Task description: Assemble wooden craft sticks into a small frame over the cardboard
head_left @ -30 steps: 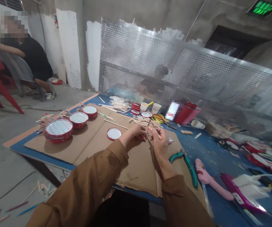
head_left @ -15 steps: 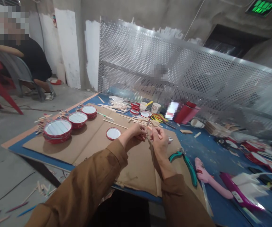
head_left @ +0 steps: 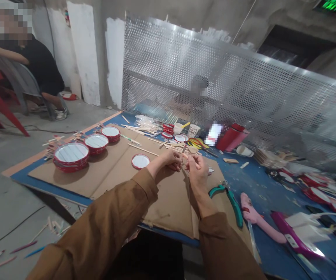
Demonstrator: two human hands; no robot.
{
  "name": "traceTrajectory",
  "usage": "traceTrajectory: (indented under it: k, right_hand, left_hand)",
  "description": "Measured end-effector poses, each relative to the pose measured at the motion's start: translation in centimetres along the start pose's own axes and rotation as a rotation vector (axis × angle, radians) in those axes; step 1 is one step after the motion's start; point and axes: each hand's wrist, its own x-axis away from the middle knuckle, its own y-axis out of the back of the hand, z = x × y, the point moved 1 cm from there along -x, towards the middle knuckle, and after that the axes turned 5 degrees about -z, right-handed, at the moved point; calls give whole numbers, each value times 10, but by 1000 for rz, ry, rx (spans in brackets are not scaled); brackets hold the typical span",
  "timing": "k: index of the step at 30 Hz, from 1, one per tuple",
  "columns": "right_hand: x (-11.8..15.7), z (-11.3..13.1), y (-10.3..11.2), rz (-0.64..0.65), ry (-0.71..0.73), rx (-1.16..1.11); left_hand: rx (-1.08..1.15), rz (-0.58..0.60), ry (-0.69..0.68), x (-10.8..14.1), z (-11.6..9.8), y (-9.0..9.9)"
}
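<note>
Over the cardboard sheet [head_left: 168,202], my left hand [head_left: 172,160] is closed in a pinch on a short thin wooden stick [head_left: 184,148] that pokes up past its fingertips. My right hand [head_left: 197,167] faces it, fingers pinched close to the stick; whatever they grip is too small and covered to name. To the left of my left hand lies a round red-rimmed lid [head_left: 140,161] with a white face. Teal-handled pliers [head_left: 234,206] rest by my right wrist.
Red round tins [head_left: 71,155] with sticks attached stand in a row on the left. Wooden sticks [head_left: 144,130], paper cups [head_left: 193,130] and a phone [head_left: 214,134] are at the back. A pink glue gun [head_left: 259,221] and purple power strip [head_left: 296,237] lie right. A perforated metal panel [head_left: 162,62] borders the table.
My hands hold nearly the same pose, fingertips still close together. The view has shifted slightly; nothing on the table has visibly moved.
</note>
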Motion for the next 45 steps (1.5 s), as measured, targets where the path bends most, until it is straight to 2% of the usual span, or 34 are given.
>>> traceTrajectory:
  k: [8, 11, 15, 20, 45]
  right_hand:
    - [0, 1, 1, -2, -22, -1]
    - [0, 2, 1, -10, -9, 9]
    - [1, 4, 1, -18, -37, -21]
    - [1, 4, 1, 0, 9, 44]
    - [1, 5, 1, -35, -2, 33]
  left_hand:
    - [36, 27, 18, -1, 0, 0]
    - [59, -5, -9, -2, 2, -1]
    - [6, -19, 29, 3, -2, -2]
    - [-16, -13, 16, 9, -8, -1]
    - [-40, -30, 49, 9, -9, -2]
